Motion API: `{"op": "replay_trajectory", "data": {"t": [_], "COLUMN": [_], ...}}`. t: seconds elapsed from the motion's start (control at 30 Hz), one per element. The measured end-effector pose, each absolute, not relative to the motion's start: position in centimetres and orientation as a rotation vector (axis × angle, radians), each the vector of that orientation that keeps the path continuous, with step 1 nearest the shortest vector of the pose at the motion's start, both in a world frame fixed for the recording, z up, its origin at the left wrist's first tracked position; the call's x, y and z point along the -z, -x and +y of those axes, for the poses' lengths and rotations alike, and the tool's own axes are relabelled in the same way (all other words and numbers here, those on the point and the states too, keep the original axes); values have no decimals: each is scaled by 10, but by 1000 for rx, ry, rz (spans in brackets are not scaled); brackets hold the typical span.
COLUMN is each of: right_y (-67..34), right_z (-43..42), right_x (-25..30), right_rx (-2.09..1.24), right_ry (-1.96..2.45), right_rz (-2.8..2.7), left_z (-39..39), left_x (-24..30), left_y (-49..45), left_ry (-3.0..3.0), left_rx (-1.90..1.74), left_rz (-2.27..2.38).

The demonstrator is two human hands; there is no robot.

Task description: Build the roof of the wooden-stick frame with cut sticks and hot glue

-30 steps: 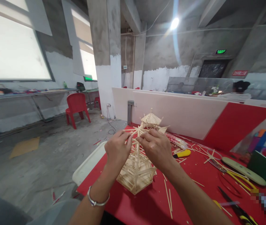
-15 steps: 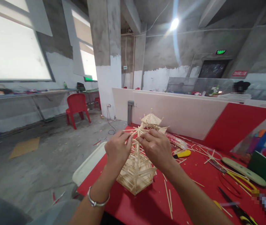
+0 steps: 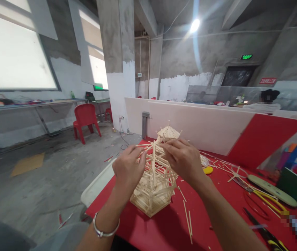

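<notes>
A pavilion model built of thin wooden sticks (image 3: 150, 204) stands on the red tabletop, with sticks fanning out from a peak at its top. On the left of the peak, my left hand (image 3: 130, 167) is closed, thumb and fingers pinching a roof stick. My right hand (image 3: 185, 158) pinches at a roof stick on the right side, close to the peak; its fingers hide part of that stick. Behind the hands rises a second stick model with a finished-looking conical roof (image 3: 168, 132).
Loose sticks (image 3: 187, 219) lie to the right, with a yellow-handled tool (image 3: 208, 170), yellow-handled pliers (image 3: 268, 200) and black scissors (image 3: 258, 223). A white panel (image 3: 190, 122) borders the table's far side. A red chair (image 3: 85, 118) stands on the floor at left; a person sits beyond the panel.
My right hand has moved right and slightly back from the middle of the roof, and my left hand a little left. More of the model's upper frame now shows between them.
</notes>
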State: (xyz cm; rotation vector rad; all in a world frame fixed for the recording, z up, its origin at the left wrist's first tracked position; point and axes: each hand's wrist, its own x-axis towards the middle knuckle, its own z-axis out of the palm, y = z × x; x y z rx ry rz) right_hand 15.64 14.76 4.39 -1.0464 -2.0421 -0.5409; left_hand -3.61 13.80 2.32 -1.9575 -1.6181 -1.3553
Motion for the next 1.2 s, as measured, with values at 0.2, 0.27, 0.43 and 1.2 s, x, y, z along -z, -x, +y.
{"op": "replay_trajectory", "data": {"t": [0.2, 0.27, 0.43, 1.2], "right_y": [-172, -174, -176, -147], "right_z": [187, 197, 210, 83], "right_x": [-43, -40, -35, 192], "right_rx": [223, 158, 66, -990], "right_ry": [1016, 975, 912, 1316], "right_rz": [-2059, -2060, -2104, -937], "left_z": [116, 104, 90, 67], "left_x": [-10, 10, 84, 178], "left_y": [60, 70, 83, 12], "left_ry": [1666, 1474, 1204, 1186], "left_rx": [1730, 1898, 2273, 2450], "left_rz": [-1547, -1630, -2090, -2625]}}
